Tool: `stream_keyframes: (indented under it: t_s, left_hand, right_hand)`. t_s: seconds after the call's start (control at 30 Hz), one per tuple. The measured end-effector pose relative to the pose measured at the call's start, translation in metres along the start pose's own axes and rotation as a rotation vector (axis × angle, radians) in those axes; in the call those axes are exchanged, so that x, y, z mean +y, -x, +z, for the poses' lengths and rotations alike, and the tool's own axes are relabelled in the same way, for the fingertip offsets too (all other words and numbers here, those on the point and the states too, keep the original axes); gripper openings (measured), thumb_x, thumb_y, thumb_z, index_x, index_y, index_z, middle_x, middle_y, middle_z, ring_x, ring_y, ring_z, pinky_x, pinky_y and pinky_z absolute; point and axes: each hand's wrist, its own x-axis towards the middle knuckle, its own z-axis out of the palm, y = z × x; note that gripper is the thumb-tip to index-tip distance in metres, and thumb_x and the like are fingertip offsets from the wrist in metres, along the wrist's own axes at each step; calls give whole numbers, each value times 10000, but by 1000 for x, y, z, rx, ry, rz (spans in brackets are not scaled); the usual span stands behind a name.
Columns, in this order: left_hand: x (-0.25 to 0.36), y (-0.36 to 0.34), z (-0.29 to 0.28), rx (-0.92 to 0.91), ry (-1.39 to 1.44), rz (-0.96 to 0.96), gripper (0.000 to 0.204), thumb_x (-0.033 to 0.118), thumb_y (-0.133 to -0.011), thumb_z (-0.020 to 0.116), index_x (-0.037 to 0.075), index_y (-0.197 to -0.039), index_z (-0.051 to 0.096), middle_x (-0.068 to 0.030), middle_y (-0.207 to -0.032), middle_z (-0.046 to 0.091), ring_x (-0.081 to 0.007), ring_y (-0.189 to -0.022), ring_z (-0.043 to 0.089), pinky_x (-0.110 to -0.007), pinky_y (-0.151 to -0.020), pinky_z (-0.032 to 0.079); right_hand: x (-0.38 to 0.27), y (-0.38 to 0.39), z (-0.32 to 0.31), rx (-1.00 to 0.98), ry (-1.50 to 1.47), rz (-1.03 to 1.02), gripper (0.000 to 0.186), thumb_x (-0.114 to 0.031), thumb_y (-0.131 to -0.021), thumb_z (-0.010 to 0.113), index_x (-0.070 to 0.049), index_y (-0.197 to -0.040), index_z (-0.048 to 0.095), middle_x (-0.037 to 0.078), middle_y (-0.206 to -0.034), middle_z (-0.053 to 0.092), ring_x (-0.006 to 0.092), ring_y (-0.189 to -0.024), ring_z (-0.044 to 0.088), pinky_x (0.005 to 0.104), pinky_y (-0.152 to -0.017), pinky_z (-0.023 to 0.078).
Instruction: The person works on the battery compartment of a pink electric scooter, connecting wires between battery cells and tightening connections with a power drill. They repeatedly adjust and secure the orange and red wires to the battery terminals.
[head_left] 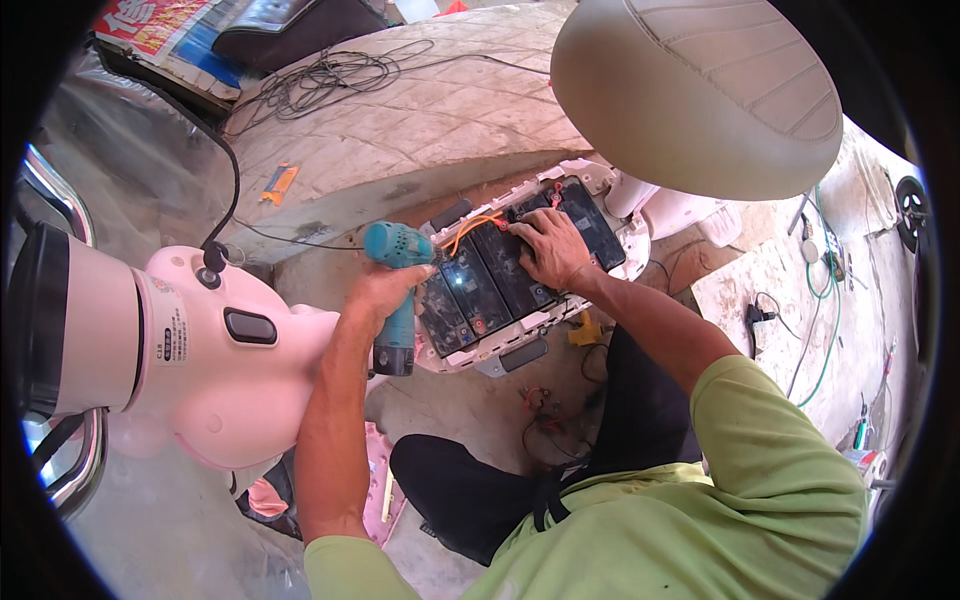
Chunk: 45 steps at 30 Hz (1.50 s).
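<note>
Left hand (378, 290): fingers clenched around drill (397, 244) | Right hand (553, 248): on batteries (497, 275), near orange wires (468, 229); cannot tell whether fingers grasp anything

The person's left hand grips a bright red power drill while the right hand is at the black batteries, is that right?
Not quite: the power drill is teal, not bright red, as the head view shows. The left hand does grip it, and the right hand is at the black batteries.
</note>
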Motion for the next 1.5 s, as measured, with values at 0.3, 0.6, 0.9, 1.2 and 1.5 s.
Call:
stream_keyframes:
  t_s: [0.3,0.6,0.9,1.2,1.5]
  left_hand:
    - [10,5,5,19,-71,-31,214,154,-939,793,46,-1121,760,-76,-858,721,-213,-663,700,-388,-598,596]
    - [24,6,7,15,-206,-55,259,165,-941,770,64,-1180,772,-77,-941,750,-208,-755,713,-396,-672,625]
    - [23,7,7,41,-234,84,198,156,-925,798,50,-1089,768,-68,-813,731,-193,-615,692,-400,-590,572]
    - [18,-3,2,14,-274,43,276,187,-915,800,71,-1165,787,-80,-925,770,-211,-730,728,-414,-691,606]
    - [17,-1,2,27,-244,71,258,186,-909,815,48,-1125,793,-85,-868,766,-215,-692,732,-404,-665,619]
  right_hand:
    - [2,-1,0,13,-22,-15,507,-191,-851,741,-124,-1351,693,112,-1290,644,322,-1265,585,464,-1147,455]
    - [3,1,0,12,-17,-6,496,-196,-849,743,-123,-1338,705,103,-1279,647,309,-1267,581,449,-1145,451]
    - [2,-1,-1,10,-25,1,502,-192,-856,734,-131,-1354,711,90,-1291,652,305,-1292,584,456,-1172,446]
    - [1,-1,-2,-3,-16,-4,513,-201,-856,744,-128,-1362,702,100,-1299,646,308,-1300,574,452,-1167,440]
    - [1,-1,-4,-10,-10,-5,521,-205,-845,747,-124,-1357,701,106,-1299,646,312,-1287,576,451,-1155,444]
